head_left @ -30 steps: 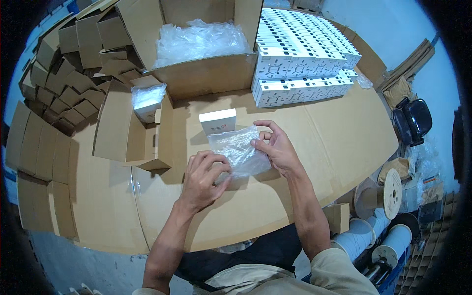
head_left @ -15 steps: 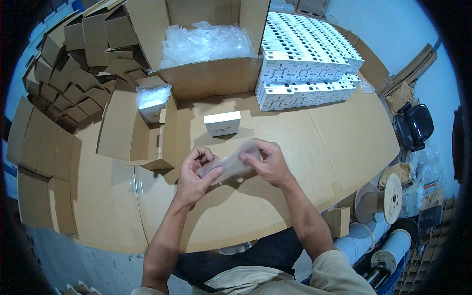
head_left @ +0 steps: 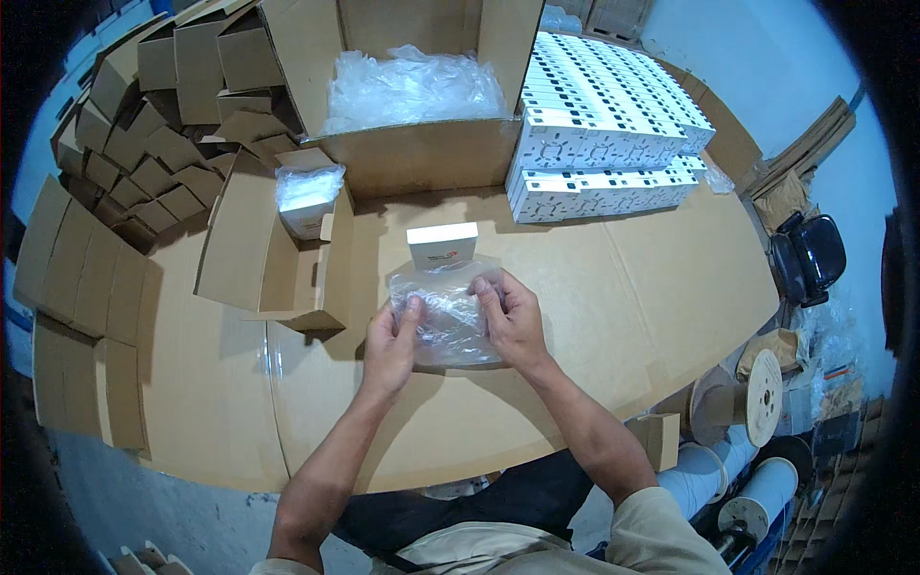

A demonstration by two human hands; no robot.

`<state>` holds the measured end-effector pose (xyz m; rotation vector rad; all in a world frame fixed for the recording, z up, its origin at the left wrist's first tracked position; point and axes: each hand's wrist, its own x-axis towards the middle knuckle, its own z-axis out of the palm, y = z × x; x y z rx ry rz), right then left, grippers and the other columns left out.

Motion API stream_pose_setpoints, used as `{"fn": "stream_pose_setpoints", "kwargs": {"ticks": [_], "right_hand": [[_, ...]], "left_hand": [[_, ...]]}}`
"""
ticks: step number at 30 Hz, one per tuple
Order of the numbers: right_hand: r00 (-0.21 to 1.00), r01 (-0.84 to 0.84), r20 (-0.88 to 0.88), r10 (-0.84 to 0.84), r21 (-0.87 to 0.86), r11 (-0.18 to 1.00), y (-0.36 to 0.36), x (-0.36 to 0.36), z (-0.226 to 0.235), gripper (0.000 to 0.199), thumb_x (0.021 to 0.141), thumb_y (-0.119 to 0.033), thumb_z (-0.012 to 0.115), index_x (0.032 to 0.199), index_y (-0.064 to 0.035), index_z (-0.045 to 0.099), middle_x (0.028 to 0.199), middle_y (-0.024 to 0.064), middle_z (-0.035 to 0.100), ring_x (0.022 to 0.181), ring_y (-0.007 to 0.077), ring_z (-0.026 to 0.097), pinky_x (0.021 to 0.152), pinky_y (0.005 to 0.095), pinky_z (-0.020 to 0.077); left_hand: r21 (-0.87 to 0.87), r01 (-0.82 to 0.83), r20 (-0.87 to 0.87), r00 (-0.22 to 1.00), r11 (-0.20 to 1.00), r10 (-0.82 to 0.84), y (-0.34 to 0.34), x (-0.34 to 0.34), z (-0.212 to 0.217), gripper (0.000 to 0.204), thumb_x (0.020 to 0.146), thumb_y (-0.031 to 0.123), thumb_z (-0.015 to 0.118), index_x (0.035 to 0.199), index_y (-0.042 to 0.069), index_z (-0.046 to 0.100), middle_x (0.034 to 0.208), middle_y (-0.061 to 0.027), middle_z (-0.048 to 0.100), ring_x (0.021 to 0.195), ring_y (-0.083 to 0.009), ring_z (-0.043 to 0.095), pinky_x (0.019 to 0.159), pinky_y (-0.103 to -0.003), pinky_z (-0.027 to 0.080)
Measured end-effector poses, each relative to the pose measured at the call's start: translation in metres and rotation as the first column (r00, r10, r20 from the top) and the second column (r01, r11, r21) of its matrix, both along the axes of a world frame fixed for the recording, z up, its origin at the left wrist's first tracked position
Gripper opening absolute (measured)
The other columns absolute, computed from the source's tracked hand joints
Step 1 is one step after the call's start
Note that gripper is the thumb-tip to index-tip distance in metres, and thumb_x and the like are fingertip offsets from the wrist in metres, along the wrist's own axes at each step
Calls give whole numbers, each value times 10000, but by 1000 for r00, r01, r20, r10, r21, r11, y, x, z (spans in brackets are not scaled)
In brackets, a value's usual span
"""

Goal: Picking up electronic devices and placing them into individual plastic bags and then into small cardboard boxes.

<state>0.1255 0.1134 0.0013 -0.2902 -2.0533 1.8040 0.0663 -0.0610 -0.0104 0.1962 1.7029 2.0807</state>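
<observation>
A clear plastic bag (head_left: 447,326) is spread flat between my two hands, above the cardboard-covered table. My left hand (head_left: 391,347) pinches its left edge, thumb on top. On the other side my right hand (head_left: 513,321) grips the bag's right edge, also with the thumb on top. Just beyond the bag a small white box (head_left: 443,246) stands on the table; the bag's far edge overlaps its lower part in view. To the left, an open cardboard carton (head_left: 331,278) holds white boxes (head_left: 309,213) wrapped in clear plastic.
A large open carton (head_left: 422,153) full of clear plastic bags (head_left: 417,91) stands at the back. Stacked white boxes (head_left: 604,129) fill the back right. Many empty cartons (head_left: 144,144) pile up at the far left. Cable spools (head_left: 762,398) lie on the lower right.
The bag was narrow and folded between my hands; now it is opened out wide and flat. My hands have turned, and the view has shifted slightly.
</observation>
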Motion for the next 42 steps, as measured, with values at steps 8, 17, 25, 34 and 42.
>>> {"fn": "stream_pose_setpoints", "kwargs": {"ticks": [8,17,25,34,42], "right_hand": [[994,108,38,-105,-96,990,6,-3,-8,313,1071,-276,531,979,1,645,759,-11,584,652,65,510,556,266,421],[986,-164,-8,166,102,981,-9,0,-1,153,963,-93,696,1068,-10,622,871,19,672,766,49,633,621,233,495],[976,-182,114,186,-51,982,16,2,-3,190,1026,-182,623,923,-23,633,768,-53,609,637,-8,462,552,195,369],[978,-196,60,197,-33,980,11,0,-6,204,1041,-204,602,1001,-24,690,795,-33,614,716,20,520,609,219,436],[986,-110,96,133,-208,972,8,-3,1,251,1034,-237,610,1068,-11,717,799,-10,653,682,56,568,609,235,464]], "left_hand": [[-96,-160,-279,952,982,128,8,7,-7,302,1064,256,539,1111,-20,651,941,-31,671,869,-93,581,776,-286,485],[-230,-338,-407,885,913,225,4,-3,8,303,1074,247,495,1031,-4,660,824,-33,631,774,-109,561,717,-304,478],[-242,-351,-518,835,905,186,3,-7,4,350,1079,287,476,1028,-11,653,752,-60,610,711,-132,574,660,-329,475],[-152,-285,-478,859,946,182,2,-7,8,343,1084,313,482,1013,21,648,776,-15,601,690,-96,556,649,-291,473],[-121,-212,-441,887,970,138,1,-5,7,226,1060,255,554,1060,46,638,897,-15,629,760,-89,563,675,-242,485]]}}
